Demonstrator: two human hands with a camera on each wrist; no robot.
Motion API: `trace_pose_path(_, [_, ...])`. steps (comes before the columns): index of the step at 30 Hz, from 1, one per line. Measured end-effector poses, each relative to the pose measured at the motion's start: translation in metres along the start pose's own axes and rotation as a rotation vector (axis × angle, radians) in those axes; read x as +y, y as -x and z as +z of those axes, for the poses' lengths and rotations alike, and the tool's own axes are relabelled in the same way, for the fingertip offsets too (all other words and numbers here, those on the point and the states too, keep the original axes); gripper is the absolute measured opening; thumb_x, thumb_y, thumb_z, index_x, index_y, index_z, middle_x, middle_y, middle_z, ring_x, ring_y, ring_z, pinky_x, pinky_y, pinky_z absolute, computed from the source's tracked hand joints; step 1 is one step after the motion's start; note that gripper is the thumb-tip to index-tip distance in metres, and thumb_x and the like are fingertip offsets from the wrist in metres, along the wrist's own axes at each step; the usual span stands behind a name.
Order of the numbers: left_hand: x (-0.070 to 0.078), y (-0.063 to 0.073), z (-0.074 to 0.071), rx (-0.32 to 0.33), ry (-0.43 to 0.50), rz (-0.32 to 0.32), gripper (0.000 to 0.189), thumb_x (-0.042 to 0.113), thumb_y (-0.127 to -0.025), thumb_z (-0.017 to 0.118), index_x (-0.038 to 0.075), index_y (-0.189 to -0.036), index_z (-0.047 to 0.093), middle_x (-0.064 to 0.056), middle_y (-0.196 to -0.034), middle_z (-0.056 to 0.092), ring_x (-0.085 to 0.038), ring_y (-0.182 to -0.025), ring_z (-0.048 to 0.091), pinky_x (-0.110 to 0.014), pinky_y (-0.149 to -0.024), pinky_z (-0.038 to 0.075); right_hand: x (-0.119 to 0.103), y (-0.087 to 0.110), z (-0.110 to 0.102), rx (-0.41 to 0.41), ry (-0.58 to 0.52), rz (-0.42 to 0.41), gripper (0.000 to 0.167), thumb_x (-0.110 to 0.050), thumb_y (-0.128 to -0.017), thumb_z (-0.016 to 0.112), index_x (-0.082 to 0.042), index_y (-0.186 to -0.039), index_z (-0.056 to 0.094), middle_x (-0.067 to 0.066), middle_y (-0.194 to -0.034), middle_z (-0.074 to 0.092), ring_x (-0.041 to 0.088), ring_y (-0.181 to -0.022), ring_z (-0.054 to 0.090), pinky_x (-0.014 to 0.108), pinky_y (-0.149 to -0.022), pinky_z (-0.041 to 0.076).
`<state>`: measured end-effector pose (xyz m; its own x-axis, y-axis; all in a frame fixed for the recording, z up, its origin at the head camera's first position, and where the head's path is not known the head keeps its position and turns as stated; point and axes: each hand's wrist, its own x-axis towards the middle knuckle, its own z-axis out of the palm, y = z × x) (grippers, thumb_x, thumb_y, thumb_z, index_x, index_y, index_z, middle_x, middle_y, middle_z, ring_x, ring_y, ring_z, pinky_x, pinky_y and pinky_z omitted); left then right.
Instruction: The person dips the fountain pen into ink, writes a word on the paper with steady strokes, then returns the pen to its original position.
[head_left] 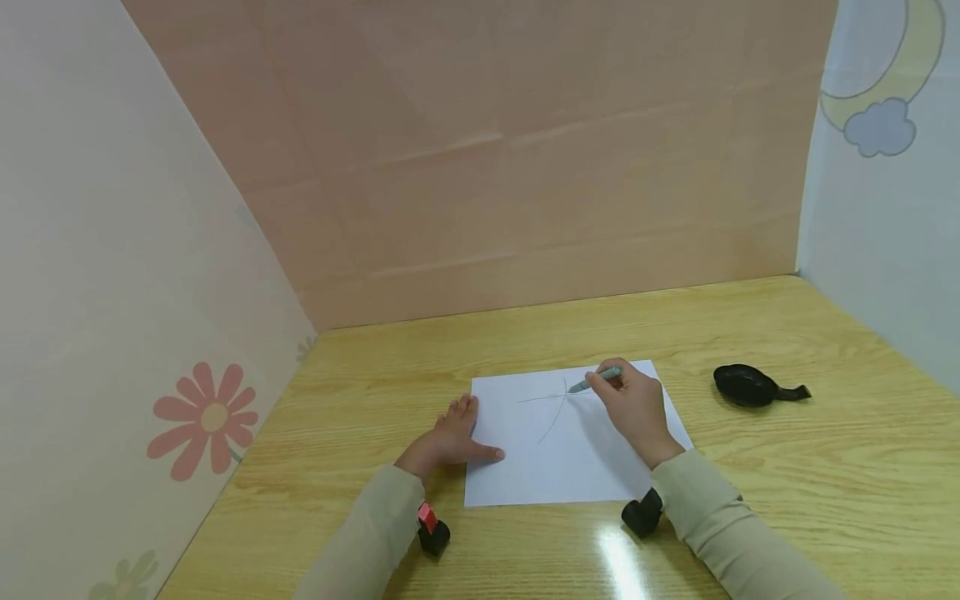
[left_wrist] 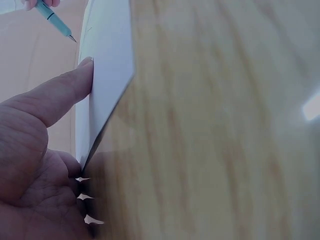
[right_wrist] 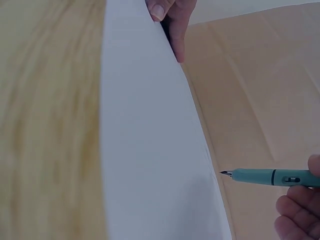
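A sheet of white paper (head_left: 540, 475) lies on the wooden table, with a few thin dark lines that cross near its upper middle. My right hand (head_left: 636, 408) pinches a teal fountain pen (right_wrist: 252, 176) over the sheet's upper right part. In the head view the nib is right at the crossing lines; the right wrist view shows its metal tip bare. At the sheet's left edge rests my left hand (head_left: 452, 437), its thumb (left_wrist: 75, 85) on the paper and its other fingers stretched along the side.
To the right of the paper lies a glossy black oval thing (head_left: 746, 386) with a narrow tail. Behind the table (head_left: 825, 500) rises a brownish-pink panel (head_left: 525, 167). Pale walls stand at both sides, the left one bearing a pink flower (head_left: 213, 417).
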<state>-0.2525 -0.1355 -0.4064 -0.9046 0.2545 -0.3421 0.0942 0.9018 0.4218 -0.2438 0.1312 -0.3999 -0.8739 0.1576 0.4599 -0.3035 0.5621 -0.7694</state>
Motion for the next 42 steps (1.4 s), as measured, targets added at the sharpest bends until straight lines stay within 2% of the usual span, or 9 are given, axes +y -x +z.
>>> trace_pose_path(13, [0.0002, 0.0002, -0.0003, 0.004, 0.015, 0.009, 0.106, 0.048, -0.076, 0.071, 0.000, -0.148, 0.009, -0.016, -0.155, 0.003, -0.032, -0.143, -0.001, -0.050, -0.114, 0.005, 0.0026, 0.0003, 0.0025, -0.017, 0.010, 0.005, 0.010, -0.017, -0.084, 0.067, -0.008, -0.082, 0.064, 0.006, -0.070, 0.065, 0.013, -0.063, 0.053, 0.021, -0.053, 0.040])
trace_pose_path(31, [-0.0004, 0.0007, 0.0000, 0.015, 0.008, 0.024, 0.106, 0.048, -0.077, 0.070, -0.001, -0.148, 0.008, -0.016, -0.155, 0.003, -0.031, -0.143, 0.000, -0.049, -0.114, 0.007, 0.0029, -0.0002, 0.0027, -0.063, 0.007, 0.060, 0.013, -0.021, -0.087, 0.065, -0.008, -0.084, 0.064, 0.006, -0.074, 0.065, 0.013, -0.064, 0.052, 0.022, -0.054, 0.040])
trace_pose_path(42, [-0.0003, 0.0003, 0.0005, 0.016, 0.003, 0.025, 0.106, 0.048, -0.077, 0.070, -0.001, -0.147, 0.009, -0.017, -0.155, 0.004, -0.032, -0.143, 0.001, -0.050, -0.114, 0.007, 0.0033, 0.0009, 0.0008, -0.075, 0.018, 0.060, 0.013, -0.020, -0.087, 0.064, -0.008, -0.084, 0.063, 0.005, -0.070, 0.062, 0.013, -0.060, 0.047, 0.022, -0.053, 0.037])
